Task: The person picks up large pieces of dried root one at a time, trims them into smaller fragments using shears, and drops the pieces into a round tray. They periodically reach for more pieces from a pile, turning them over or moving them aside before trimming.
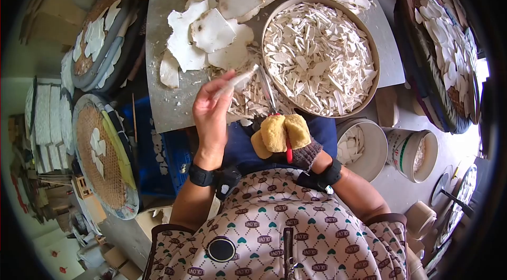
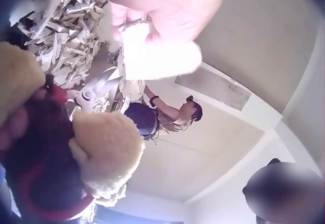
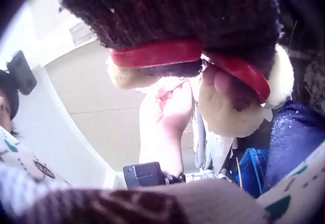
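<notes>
My left hand (image 1: 210,121), bare, pinches a thin whitish piece (image 1: 237,80) between thumb and fingers, its far end close to the shears. My right hand (image 1: 296,145) wears a dark knitted glove with yellow foam pads (image 1: 274,133) around the fingers. It grips red-handled shears (image 1: 268,90); their metal blades stand apart in the left wrist view, and the red handles (image 3: 157,54) show under the glove in the right wrist view. Beneath the hands lies a heap of cut whitish strips (image 1: 248,101). A round tray (image 1: 378,63) full of similar strips stands just right of the blades.
Large flat whitish sheets (image 1: 214,29) lie across the back and left of the metal table (image 1: 158,90). Round woven trays (image 1: 103,161) stand at both sides. Two buckets (image 1: 372,137) with pieces inside sit below at right. Another person (image 2: 175,115) appears in the left wrist view.
</notes>
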### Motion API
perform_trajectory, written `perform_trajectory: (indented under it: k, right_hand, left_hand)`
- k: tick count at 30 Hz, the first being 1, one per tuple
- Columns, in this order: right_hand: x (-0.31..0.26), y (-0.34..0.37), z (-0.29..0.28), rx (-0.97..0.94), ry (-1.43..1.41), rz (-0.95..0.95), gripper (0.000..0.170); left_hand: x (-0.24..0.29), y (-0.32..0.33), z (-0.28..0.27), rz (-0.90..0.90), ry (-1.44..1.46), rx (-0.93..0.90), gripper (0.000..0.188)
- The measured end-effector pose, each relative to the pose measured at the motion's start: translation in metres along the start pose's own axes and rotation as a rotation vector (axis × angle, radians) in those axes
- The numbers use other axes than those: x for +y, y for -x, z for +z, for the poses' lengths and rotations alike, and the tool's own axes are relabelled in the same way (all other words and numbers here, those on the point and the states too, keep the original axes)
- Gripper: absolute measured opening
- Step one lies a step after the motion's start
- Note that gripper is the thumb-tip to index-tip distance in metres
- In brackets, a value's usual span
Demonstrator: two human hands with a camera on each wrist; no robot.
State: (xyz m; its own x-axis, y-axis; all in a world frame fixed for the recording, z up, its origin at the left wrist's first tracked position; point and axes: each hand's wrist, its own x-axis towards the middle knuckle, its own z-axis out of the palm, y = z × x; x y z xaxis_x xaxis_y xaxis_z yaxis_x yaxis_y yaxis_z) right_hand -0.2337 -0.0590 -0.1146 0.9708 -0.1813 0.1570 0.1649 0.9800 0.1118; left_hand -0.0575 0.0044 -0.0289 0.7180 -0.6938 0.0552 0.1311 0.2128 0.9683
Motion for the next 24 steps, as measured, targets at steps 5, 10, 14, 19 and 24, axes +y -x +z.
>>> perform_trajectory:
  k: [5, 10, 14, 19, 24]
  right_hand:
    - [-0.004, 0.007, 0.018, 0.148, 0.756, 0.014, 0.031]
    - [0.001, 0.006, -0.007, 0.043, 0.022, -0.013, 0.029]
    - [0.003, 0.001, -0.002, 0.023, -0.231, -0.009, 0.029]
    - [0.002, -0.003, 0.009, 0.051, -0.224, 0.02, 0.029]
    - [0.003, -0.003, 0.017, 0.161, 1.144, -0.124, 0.03]
  left_hand:
    - [0.015, -0.001, -0.005, 0.548, -0.659, -0.15, 0.019]
    - [0.01, 0.001, -0.011, 0.549, -0.655, -0.172, 0.027]
    - [0.002, 0.005, -0.007, 0.098, -0.254, 0.094, 0.016]
    - [0.006, 0.003, -0.001, -0.25, 0.087, 0.101, 0.022]
    - [-0.005, 0.014, 0.007, -0.275, 0.06, 0.042, 0.027]
